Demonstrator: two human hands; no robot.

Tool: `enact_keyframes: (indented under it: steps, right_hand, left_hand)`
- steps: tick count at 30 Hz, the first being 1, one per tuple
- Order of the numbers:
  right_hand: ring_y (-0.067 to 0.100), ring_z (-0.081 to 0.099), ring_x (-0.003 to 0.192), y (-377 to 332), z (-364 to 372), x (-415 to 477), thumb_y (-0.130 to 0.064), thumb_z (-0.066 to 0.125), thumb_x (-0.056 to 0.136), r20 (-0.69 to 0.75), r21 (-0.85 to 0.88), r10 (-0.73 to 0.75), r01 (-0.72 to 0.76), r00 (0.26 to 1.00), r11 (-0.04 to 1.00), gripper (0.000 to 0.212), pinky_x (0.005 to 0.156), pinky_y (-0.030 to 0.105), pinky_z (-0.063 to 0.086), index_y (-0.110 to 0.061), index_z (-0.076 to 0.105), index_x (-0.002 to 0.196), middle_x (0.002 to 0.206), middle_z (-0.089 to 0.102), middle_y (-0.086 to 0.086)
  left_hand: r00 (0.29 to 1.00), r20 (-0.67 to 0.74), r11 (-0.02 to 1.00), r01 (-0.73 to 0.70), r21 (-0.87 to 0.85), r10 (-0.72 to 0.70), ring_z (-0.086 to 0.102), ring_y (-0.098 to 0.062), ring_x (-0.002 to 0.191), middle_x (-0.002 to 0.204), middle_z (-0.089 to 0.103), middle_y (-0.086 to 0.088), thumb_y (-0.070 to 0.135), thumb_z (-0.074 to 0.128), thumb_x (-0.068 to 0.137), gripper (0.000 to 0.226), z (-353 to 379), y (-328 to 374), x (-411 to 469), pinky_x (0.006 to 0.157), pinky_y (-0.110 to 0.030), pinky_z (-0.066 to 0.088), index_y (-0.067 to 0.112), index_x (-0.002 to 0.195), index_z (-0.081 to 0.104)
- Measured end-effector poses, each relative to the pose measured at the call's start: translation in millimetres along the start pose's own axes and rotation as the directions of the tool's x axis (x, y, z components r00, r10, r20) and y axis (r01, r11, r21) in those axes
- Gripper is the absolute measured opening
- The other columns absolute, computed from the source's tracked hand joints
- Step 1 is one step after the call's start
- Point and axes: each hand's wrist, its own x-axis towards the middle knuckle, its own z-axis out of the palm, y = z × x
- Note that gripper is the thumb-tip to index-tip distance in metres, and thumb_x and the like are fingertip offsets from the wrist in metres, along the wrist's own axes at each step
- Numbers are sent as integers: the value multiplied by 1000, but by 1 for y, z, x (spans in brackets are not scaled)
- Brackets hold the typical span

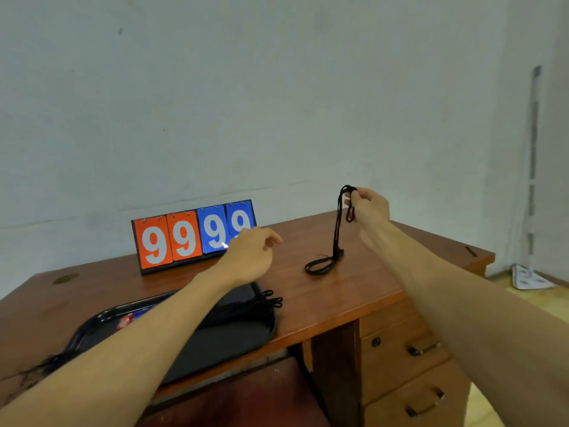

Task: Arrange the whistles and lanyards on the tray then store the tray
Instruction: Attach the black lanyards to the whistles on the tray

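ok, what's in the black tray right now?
The tray holds a bundle of black cords at its far end and something red and blue near the left rim. The left forearm covers the middle, so anything there is hidden.

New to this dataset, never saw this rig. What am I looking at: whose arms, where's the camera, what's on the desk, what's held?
There is no robot. A person wears one wide-angle camera on the head, looking forward and down, so both bare arms reach in from below. The right hand pinches a black lanyard and lifts it; its lower loop still lies on the wooden desk. The left hand hovers open, holding nothing. A black tray near the front edge already carries more black lanyards. A flip scoreboard reading 99 99 stands behind.
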Motion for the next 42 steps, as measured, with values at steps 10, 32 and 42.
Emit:
enact_keyframes:
  steps: [10,32,42]
  right_hand:
    - [25,68,88,-53,29,-23,-2,30,103,337,569,-101,-117,936,814,25,78,32,58,6,50,116,96,65,16]
    - [18,61,54,-6,32,-36,-4,29,97,251,-83,250,-237,935,968,26,42,21,42,-6,50,112,66,67,5]
    - [20,67,101,-12,79,-118,-34,24,103,605,-288,166,19,779,957,45,100,40,42,-13,45,136,100,72,4]
  left_hand:
    - [991,113,941,101,-324,-67,59,-12,113,151,32,-1,24,60,90,74,17,27,19,104,-32,39,25,149,16]
    - [993,-15,899,96,-428,-113,68,-13,73,58,62,1,30,36,101,34,-17,4,14,80,-27,41,15,92,65]
    - [976,186,990,127,-56,-114,45,-14,61,73,52,-6,33,44,98,33,-79,-25,-69,60,-25,39,5,96,62]
